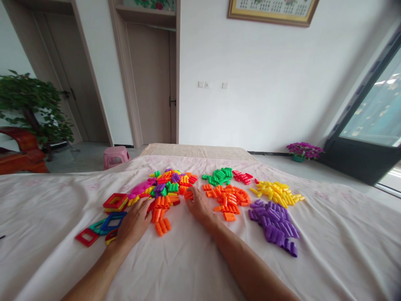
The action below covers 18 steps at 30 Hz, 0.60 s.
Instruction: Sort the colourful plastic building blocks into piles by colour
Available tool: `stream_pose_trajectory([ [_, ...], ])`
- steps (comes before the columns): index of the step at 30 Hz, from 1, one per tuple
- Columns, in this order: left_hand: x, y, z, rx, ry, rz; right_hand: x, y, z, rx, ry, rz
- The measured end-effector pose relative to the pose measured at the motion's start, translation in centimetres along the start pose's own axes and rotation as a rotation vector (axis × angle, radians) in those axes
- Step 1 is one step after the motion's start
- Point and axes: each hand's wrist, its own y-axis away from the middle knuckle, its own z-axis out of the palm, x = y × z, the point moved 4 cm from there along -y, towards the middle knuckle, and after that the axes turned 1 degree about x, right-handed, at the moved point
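A mixed heap of coloured plastic tube-shaped building blocks [171, 188] lies on the cloth between and beyond my hands. My left hand [136, 219] rests at the heap's left edge, its fingers spread a little against yellow, red and orange blocks. On the heap's right side, my right hand [199, 205] has its fingers curled at an orange block [188, 195]. Sorted by colour to the right are orange blocks [230, 198], green blocks [221, 176], red blocks [242, 177], yellow blocks [278, 193] and purple blocks [275, 223].
Flat red frame tiles [115, 201] and a blue frame tile [113, 221] lie left of my left hand. Beneath everything is a wrinkled pale cloth [194, 267]. Beyond its edge stand a pink stool [115, 156] and a pot of purple flowers [304, 151].
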Motion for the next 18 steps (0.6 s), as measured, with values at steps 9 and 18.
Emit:
stream_pose_trajectory([
  [9,0.4,0.0,-0.5,0.009,0.039,-0.021,4.5,-2.3,-7.5,0.028,0.085,0.198],
  [18,0.4,-0.1,-0.5,0.006,0.035,-0.013,10.0,-1.5,-13.7,-0.015,0.266,0.454],
])
